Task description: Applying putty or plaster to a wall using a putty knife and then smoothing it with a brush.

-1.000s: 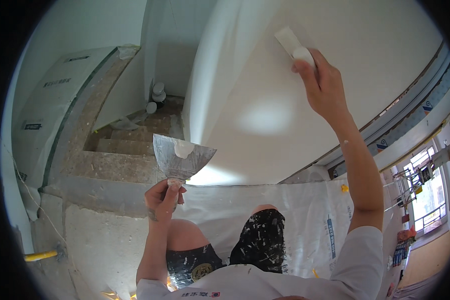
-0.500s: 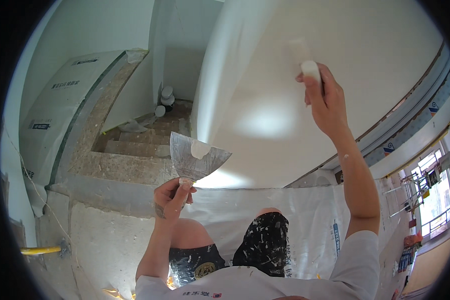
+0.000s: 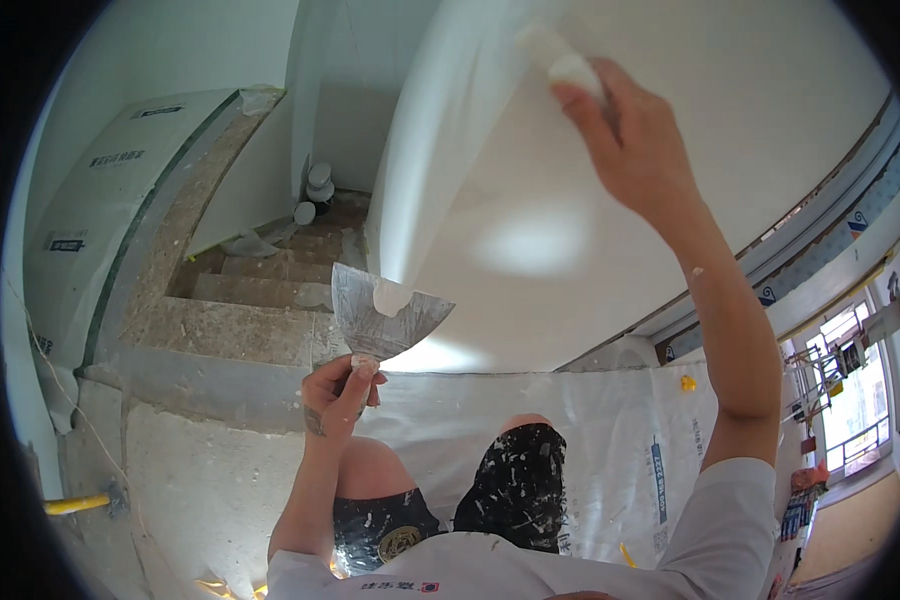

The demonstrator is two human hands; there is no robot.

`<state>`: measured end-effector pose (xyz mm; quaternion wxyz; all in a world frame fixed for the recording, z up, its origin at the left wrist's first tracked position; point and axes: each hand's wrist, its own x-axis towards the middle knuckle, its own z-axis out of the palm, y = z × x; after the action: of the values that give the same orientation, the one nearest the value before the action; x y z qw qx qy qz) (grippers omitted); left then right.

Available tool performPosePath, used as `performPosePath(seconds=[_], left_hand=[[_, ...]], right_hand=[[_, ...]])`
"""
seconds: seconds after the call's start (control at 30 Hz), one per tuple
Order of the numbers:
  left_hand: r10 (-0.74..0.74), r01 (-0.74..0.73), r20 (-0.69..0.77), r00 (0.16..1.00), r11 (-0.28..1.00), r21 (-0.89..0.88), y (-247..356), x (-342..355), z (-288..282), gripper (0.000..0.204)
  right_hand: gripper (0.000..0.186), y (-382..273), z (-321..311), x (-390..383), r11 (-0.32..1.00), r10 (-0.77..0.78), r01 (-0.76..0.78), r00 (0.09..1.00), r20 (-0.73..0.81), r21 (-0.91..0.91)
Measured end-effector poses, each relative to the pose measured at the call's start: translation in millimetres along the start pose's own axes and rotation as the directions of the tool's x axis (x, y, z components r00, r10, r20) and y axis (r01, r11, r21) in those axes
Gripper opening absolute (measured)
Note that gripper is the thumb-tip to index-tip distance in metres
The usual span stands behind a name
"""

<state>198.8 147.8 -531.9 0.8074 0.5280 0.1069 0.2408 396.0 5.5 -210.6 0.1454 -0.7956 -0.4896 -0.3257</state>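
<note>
My left hand [image 3: 338, 396] grips a wide metal putty knife [image 3: 380, 325] held upright, with a lump of white putty [image 3: 392, 294] on its blade. My right hand [image 3: 635, 145] is closed on a white hand tool [image 3: 572, 70], held against or just over the white wall surface [image 3: 570, 300] in the upper right. The tool's far end is blurred, so I cannot make out exactly what it is.
Dusty stairs [image 3: 260, 288] descend at the left beside white buckets [image 3: 319, 178] and a plastic-covered panel [image 3: 120, 200]. Plastic sheeting [image 3: 610, 450] lies below the wall, around my knees. A yellow pipe [image 3: 75, 505] is at lower left. A window [image 3: 855, 410] and metal frame stand far right.
My right hand dipped down and to the right half a second ago and has since swung up and left with the tool. My left hand has shifted only slightly.
</note>
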Motion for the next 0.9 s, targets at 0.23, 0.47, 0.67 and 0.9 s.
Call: performPosePath(seconds=[0.23, 0.47, 0.67, 0.9], left_hand=[[-0.023, 0.023, -0.012, 1.000, 1.000, 0.005, -3.3, -3.6, -4.8, 0.022], [0.008, -0.008, -0.033, 0.999, 1.000, -0.021, -3.7, -10.1, -8.9, 0.022], [0.007, -0.008, -0.041, 0.999, 1.000, -0.014, 0.2, -12.4, -2.2, 0.022], [0.004, -0.003, -0.035, 0.999, 1.000, 0.027, 3.2, -15.7, -4.0, 0.023]], right_hand=[[0.028, 10.8, -23.5, 32.2, 1.000, -0.002, -0.001, 0.985, -0.173, -0.019], [0.040, 9.7, 35.4, -29.3, 0.983, -0.178, 0.177, 0.984, -0.025, -0.047], [0.037, 27.2, -6.0, 21.6, 0.999, 0.010, -0.013, 0.996, -0.084, -0.043], [0.042, 10.4, 47.4, -23.7, 0.965, -0.223, 0.227, 0.974, 0.047, -0.131]])
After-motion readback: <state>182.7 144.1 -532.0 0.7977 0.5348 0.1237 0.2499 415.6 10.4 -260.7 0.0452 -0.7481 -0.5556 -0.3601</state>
